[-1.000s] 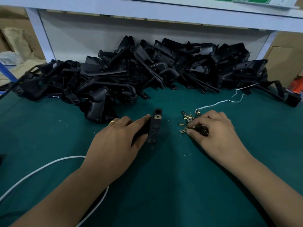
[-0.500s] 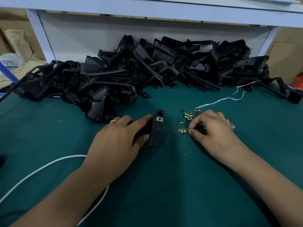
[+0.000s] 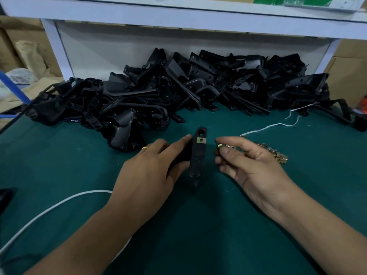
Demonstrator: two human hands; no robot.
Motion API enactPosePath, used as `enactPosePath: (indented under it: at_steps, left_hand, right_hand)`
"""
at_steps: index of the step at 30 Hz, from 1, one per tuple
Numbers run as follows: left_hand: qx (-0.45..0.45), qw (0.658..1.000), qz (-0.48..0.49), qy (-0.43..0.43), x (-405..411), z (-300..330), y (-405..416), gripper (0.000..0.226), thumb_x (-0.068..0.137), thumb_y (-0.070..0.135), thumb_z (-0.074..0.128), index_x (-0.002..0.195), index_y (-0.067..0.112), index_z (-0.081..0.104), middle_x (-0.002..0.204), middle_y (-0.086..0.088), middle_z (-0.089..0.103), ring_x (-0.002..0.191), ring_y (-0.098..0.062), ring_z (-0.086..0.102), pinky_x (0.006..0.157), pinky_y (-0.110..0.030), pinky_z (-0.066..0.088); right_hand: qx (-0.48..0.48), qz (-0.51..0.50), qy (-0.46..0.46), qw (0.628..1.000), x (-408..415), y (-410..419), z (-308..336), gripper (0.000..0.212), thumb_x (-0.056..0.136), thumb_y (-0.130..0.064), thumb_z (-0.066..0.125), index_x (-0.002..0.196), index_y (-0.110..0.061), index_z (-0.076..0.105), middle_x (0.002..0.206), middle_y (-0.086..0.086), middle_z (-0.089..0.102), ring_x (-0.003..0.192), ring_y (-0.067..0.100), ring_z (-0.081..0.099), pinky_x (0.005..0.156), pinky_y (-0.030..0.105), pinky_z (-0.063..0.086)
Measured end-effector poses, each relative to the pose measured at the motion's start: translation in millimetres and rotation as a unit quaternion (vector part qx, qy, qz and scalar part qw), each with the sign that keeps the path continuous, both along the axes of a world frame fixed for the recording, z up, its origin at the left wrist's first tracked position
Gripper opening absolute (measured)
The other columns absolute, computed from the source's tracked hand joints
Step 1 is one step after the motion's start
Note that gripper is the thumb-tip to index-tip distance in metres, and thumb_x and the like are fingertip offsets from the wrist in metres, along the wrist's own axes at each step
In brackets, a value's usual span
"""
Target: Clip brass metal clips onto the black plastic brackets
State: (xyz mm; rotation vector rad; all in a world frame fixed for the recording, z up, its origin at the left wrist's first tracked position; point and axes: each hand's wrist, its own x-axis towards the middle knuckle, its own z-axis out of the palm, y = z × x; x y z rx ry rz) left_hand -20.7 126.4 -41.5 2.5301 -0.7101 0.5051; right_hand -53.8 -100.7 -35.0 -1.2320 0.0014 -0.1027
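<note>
My left hand (image 3: 147, 173) holds a black plastic bracket (image 3: 198, 155) upright on the green table, fingers along its left side. One brass clip (image 3: 201, 140) sits clipped near the bracket's top, below a round hole. My right hand (image 3: 248, 161) is just right of the bracket and pinches a single brass clip (image 3: 219, 146) between thumb and forefinger. Behind that hand lies a small heap of loose brass clips (image 3: 274, 153), partly hidden by it.
A big pile of black brackets (image 3: 178, 92) fills the back of the green table (image 3: 198, 225) under a white shelf (image 3: 178, 14). A white cord (image 3: 49, 207) curves at the left; a thin white string (image 3: 278, 125) lies at the right. Cardboard boxes stand outside the frame.
My right hand has lifted off the clip heap and moved left toward the bracket with one clip pinched. The left hand and bracket stay put.
</note>
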Motion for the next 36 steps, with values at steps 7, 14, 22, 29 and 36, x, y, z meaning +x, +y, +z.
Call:
enactPosePath:
  at_steps: [7, 14, 22, 29, 36]
  left_hand:
    - [-0.014, 1.000, 0.004, -0.022, -1, 1, -1, 0.060, 0.096, 0.060, 0.031, 0.152, 0.044, 0.040, 0.110, 0.011, 0.058, 0.093, -0.020, 0.061, 0.063, -0.041, 0.054]
    - [-0.064, 0.997, 0.011, -0.045, 2, -3, -2, 0.058, 0.094, 0.041, 0.063, 0.150, 0.039, 0.048, 0.101, 0.007, 0.057, 0.080, -0.018, 0.060, 0.062, -0.042, 0.057]
    - [-0.070, 0.996, 0.021, -0.057, 2, -4, -1, 0.056, 0.094, 0.045, 0.060, 0.149, 0.040, 0.049, 0.099, 0.008, 0.056, 0.077, -0.017, 0.057, 0.058, -0.043, 0.055]
    - [-0.085, 0.995, 0.013, -0.055, 3, -5, 2, 0.057, 0.094, 0.047, 0.057, 0.149, 0.039, 0.050, 0.098, 0.007, 0.056, 0.077, -0.018, 0.057, 0.059, -0.043, 0.054]
    - [-0.074, 0.995, 0.001, -0.062, 7, -8, 7, 0.055, 0.092, 0.041, 0.063, 0.146, 0.043, 0.053, 0.099, 0.011, 0.057, 0.081, -0.015, 0.057, 0.059, -0.040, 0.054]
  right_hand:
    - [0.062, 0.043, 0.032, 0.997, -4, 6, 1, 0.020, 0.081, -0.006, 0.076, 0.101, -0.002, 0.075, 0.106, 0.028, 0.074, 0.094, 0.035, 0.077, 0.077, 0.034, 0.063]
    - [0.048, 0.044, 0.025, 0.998, -11, 20, 0, 0.024, 0.082, -0.011, 0.077, 0.105, -0.005, 0.079, 0.108, 0.026, 0.076, 0.092, 0.031, 0.077, 0.076, 0.032, 0.062]
    - [0.021, 0.071, 0.002, 0.997, -13, 20, 0, 0.019, 0.090, -0.010, 0.074, 0.108, -0.003, 0.074, 0.111, 0.030, 0.073, 0.099, 0.040, 0.075, 0.082, 0.040, 0.062]
    - [-0.006, 0.066, -0.018, 0.998, -15, 23, 1, 0.022, 0.088, -0.007, 0.073, 0.106, 0.005, 0.071, 0.105, 0.032, 0.074, 0.093, 0.040, 0.076, 0.077, 0.041, 0.063]
    - [-0.116, 0.040, -0.043, 0.992, -17, 21, 0, 0.014, 0.084, -0.004, 0.076, 0.095, 0.005, 0.073, 0.091, 0.027, 0.076, 0.081, 0.038, 0.077, 0.071, 0.039, 0.064]
